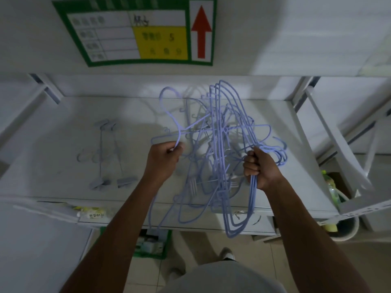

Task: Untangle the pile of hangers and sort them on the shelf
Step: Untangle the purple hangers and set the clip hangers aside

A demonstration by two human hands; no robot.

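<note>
A tangled pile of light-blue wire hangers [220, 132] is lifted above the white shelf [63, 178]. My right hand [261, 167] is closed around a bundle of several hangers whose lower loops hang down past the shelf's front edge. My left hand [164, 159] grips one blue hanger [169, 115] by its neck, its hook curving up and left of the pile. Two grey clip hangers [108, 157] lie flat and side by side on the left part of the shelf.
A green-framed sign with a red arrow [137, 32] is on the wall behind the shelf. Shelf uprights [304, 96] stand at the back corners. Below the shelf are a green crate [152, 244], a bottle in a box [332, 187] and a white bucket [347, 227].
</note>
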